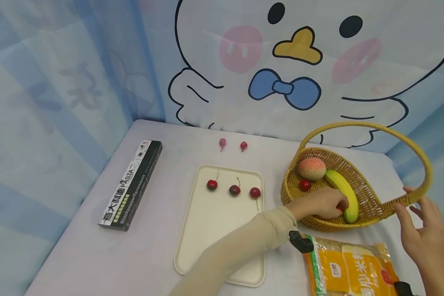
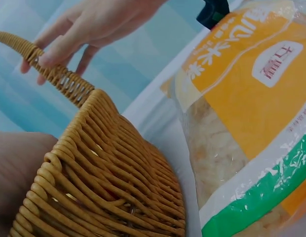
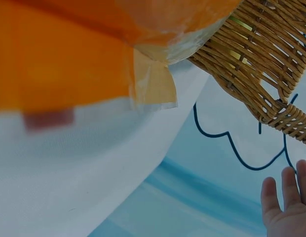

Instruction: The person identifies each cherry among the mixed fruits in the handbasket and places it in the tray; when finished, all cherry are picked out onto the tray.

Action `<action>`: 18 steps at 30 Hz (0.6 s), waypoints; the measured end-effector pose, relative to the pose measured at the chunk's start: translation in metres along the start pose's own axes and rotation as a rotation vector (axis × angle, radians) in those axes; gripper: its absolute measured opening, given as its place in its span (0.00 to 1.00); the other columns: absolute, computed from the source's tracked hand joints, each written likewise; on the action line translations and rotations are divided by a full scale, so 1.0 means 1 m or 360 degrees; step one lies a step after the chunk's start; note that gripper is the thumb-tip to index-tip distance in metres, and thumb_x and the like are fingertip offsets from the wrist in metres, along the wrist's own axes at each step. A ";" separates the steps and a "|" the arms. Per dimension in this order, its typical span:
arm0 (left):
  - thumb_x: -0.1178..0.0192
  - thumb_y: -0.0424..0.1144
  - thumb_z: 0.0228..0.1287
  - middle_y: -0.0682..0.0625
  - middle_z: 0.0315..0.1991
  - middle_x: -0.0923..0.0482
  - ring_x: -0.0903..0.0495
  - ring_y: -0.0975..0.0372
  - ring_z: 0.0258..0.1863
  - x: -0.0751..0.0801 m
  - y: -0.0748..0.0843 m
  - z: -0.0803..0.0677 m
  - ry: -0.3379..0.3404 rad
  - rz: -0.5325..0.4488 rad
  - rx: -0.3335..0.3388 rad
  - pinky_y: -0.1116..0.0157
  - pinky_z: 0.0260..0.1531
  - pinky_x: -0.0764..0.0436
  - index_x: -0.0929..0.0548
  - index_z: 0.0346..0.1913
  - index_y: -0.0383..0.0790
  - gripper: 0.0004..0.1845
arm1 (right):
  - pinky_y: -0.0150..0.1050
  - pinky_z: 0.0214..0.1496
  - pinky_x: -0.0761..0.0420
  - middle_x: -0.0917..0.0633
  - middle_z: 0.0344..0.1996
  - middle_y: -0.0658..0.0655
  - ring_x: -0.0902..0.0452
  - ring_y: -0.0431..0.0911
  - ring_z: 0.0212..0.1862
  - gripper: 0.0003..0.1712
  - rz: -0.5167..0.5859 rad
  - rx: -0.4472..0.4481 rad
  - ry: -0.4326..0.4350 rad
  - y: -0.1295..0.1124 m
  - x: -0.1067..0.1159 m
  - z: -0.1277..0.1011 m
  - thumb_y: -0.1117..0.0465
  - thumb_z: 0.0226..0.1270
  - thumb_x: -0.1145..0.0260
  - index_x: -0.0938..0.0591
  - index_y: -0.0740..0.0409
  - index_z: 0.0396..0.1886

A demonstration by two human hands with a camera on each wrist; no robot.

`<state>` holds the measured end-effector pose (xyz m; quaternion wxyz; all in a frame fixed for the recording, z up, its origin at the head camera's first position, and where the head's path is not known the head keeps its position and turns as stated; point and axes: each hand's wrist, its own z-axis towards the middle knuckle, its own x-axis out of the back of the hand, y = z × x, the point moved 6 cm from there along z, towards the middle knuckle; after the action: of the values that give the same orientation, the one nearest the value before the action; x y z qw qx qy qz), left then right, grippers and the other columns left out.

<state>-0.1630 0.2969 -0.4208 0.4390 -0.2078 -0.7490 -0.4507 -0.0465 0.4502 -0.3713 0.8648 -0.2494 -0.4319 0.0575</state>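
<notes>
My left hand (image 1: 336,205) reaches into a wicker basket (image 1: 370,205) and pinches a small red cherry (image 1: 341,209) beside a yellow banana (image 1: 343,192). A peach (image 1: 311,168) and another cherry (image 1: 305,184) also lie in the basket. With straight fingers, my right hand (image 1: 410,201) touches the basket handle (image 1: 410,197) at its near right end. From the left wrist view the same right hand (image 2: 69,34) shows with fingertips on the handle (image 2: 59,79). A cream tray (image 1: 207,230) left of the basket carries three cherries (image 1: 234,190).
An orange rice bag (image 1: 351,267) lies in front of the basket, close to both arms. A black pasta box (image 1: 131,185) sits at the left. Two lollipops (image 1: 222,142) lie behind the tray. Cartoon-print cloth walls enclose the table.
</notes>
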 end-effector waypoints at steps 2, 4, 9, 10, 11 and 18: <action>0.40 0.45 0.80 0.69 0.59 0.16 0.21 0.78 0.57 -0.002 0.000 0.000 -0.0027 0.0021 0.0017 0.82 0.57 0.26 0.16 0.67 0.62 0.18 | 0.17 0.77 0.47 0.25 0.74 0.68 0.37 0.50 0.82 0.30 0.0004 0.0004 -0.0005 0.000 0.000 0.001 0.66 0.83 0.40 0.29 0.50 0.80; 0.39 0.44 0.78 0.70 0.58 0.16 0.21 0.78 0.56 -0.003 0.001 0.000 -0.0045 0.0031 0.0038 0.81 0.57 0.26 0.16 0.65 0.63 0.18 | 0.17 0.78 0.48 0.26 0.74 0.68 0.37 0.55 0.82 0.30 -0.0004 -0.0019 -0.0018 0.000 -0.001 0.001 0.66 0.83 0.41 0.29 0.50 0.80; 0.34 0.40 0.74 0.70 0.54 0.14 0.20 0.78 0.52 -0.006 0.000 -0.001 -0.0071 0.0032 0.0055 0.82 0.54 0.25 0.12 0.59 0.62 0.16 | 0.18 0.79 0.49 0.27 0.75 0.69 0.38 0.58 0.82 0.30 -0.0023 -0.0076 -0.0044 0.000 -0.001 0.001 0.65 0.84 0.42 0.30 0.49 0.81; 0.33 0.40 0.74 0.70 0.53 0.14 0.20 0.78 0.51 -0.006 0.000 -0.001 -0.0072 0.0031 0.0057 0.82 0.53 0.24 0.11 0.58 0.62 0.15 | 0.18 0.79 0.49 0.27 0.75 0.69 0.38 0.58 0.82 0.30 -0.0022 -0.0076 -0.0045 -0.001 -0.001 0.001 0.66 0.84 0.42 0.30 0.49 0.81; 0.33 0.39 0.73 0.70 0.53 0.14 0.20 0.78 0.51 -0.006 0.000 -0.001 -0.0066 0.0040 0.0050 0.82 0.53 0.24 0.11 0.57 0.61 0.15 | 0.18 0.79 0.49 0.27 0.75 0.69 0.38 0.58 0.82 0.30 -0.0022 -0.0074 -0.0045 -0.001 -0.002 0.001 0.65 0.84 0.42 0.30 0.49 0.81; 0.32 0.39 0.72 0.69 0.52 0.13 0.19 0.78 0.50 -0.005 0.000 -0.001 -0.0024 0.0077 0.0016 0.82 0.52 0.24 0.09 0.54 0.60 0.13 | 0.18 0.79 0.49 0.27 0.75 0.68 0.37 0.60 0.81 0.30 -0.0013 -0.0102 -0.0048 0.000 -0.002 0.002 0.66 0.83 0.42 0.30 0.49 0.81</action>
<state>-0.1598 0.2962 -0.4243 0.4451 -0.2272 -0.7492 -0.4346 -0.0490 0.4505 -0.3723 0.8500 -0.2745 -0.4475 0.0440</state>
